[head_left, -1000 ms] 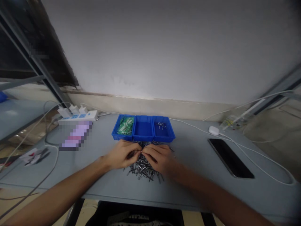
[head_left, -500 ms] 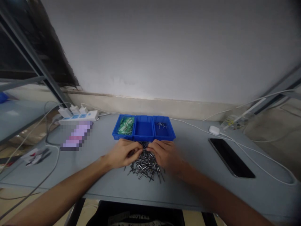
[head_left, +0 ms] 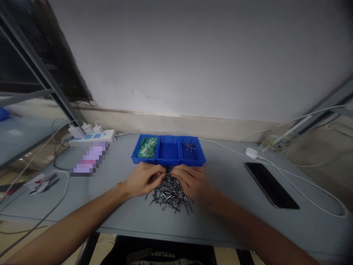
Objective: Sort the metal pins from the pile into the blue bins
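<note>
A loose pile of thin metal pins (head_left: pixel 171 197) lies on the grey table in front of me. Above its far side, my left hand (head_left: pixel 145 178) is closed in a pinch on one end of a slim metal pin (head_left: pixel 168 173). From the other side, the bent fingers of my right hand (head_left: pixel 190 180) pinch the same pin, so it spans the small gap between my fingertips. Just beyond my knuckles stands a blue three-compartment tray (head_left: pixel 168 162). Its right compartment holds several small metal pins (head_left: pixel 189 147); a green-and-clear bag (head_left: pixel 148 148) sits in the left one.
A black phone (head_left: pixel 271 186) lies on the right, near a white charger case (head_left: pixel 251 152) and its cable. On the left are a power strip (head_left: pixel 93 136) with plugs, a pixelated purple object (head_left: pixel 91 158) and crumpled white paper (head_left: pixel 40 183). A wall rises behind the table (head_left: pixel 132 219).
Both hands have shifted very slightly to the left with the pin still between them. The pile and the tray look the same.
</note>
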`<state>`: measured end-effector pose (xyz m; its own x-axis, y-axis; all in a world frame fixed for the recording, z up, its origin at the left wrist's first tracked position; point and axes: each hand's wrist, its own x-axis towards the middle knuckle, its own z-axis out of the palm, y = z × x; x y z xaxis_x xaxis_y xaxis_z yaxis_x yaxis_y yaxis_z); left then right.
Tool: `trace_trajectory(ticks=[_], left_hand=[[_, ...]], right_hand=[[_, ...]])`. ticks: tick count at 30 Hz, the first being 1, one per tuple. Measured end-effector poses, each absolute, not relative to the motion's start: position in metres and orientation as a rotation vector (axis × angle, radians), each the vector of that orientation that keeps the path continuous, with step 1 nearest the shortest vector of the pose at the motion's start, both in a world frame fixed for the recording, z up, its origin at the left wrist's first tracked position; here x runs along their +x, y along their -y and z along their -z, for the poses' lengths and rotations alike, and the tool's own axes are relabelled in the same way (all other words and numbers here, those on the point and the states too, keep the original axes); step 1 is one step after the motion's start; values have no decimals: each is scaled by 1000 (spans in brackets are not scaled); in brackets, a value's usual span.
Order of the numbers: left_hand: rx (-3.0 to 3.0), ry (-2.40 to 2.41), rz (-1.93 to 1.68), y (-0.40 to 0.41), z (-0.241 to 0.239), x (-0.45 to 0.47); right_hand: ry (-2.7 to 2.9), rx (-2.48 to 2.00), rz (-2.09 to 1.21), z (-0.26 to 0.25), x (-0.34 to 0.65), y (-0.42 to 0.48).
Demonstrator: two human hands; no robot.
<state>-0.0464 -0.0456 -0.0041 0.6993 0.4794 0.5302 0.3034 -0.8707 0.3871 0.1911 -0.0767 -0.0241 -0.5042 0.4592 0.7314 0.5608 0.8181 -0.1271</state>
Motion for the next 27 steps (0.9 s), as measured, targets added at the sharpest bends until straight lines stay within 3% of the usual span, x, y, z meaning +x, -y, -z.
trace_trajectory(ticks=[7,18,27], left_hand=[[2695,-580,-786,43,11,-48],[2680,-592,-887,43,8,-47],[2673,-632,-1017,44,6,-45]], right_hand=[[2213,-662,160,24,182,81],[2264,-751,83,27,194,73],[2237,-637,283,13,210,66]])
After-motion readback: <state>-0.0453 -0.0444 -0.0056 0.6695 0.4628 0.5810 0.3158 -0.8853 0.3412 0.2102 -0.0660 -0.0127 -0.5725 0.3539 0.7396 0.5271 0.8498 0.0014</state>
